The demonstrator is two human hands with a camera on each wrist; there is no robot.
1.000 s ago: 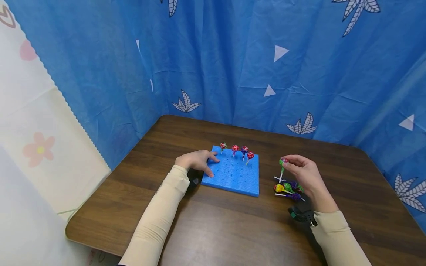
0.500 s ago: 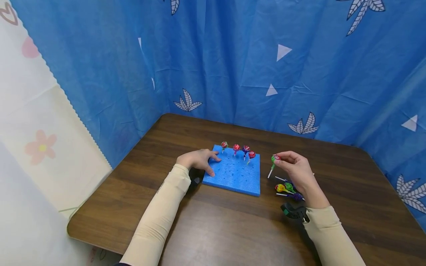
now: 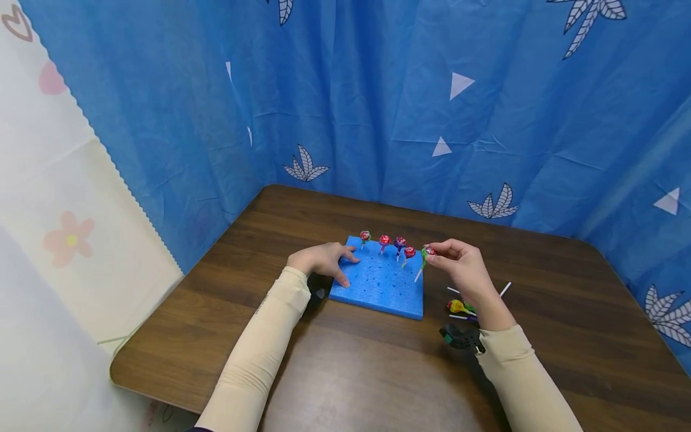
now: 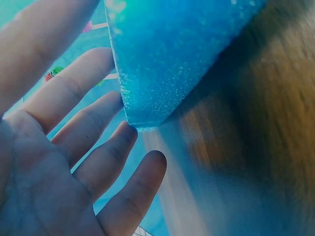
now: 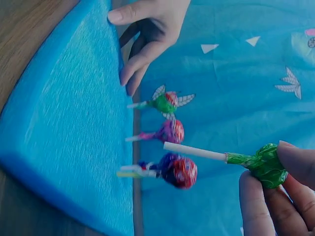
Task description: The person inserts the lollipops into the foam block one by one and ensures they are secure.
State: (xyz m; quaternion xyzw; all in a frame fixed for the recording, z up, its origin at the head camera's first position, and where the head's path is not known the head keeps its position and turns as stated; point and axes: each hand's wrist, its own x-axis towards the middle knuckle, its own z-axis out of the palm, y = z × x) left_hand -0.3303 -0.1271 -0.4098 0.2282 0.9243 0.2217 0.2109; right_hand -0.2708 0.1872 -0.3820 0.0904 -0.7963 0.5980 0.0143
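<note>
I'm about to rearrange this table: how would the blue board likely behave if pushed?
The blue board is probably light and apt to slide, since its speckled surface looks like foam. Being a thick, flat slab, it would likely stay fairly stiff and hardly tip. The four top-heavy lollipops standing in it might wobble.

Spread fingers (image 4: pixel 88 123) touch the edge of a blue board (image 4: pixel 162 54).

Pale glare coats the tabletop (image 3: pixel 351 375) – blurred in the left wrist view
</note>
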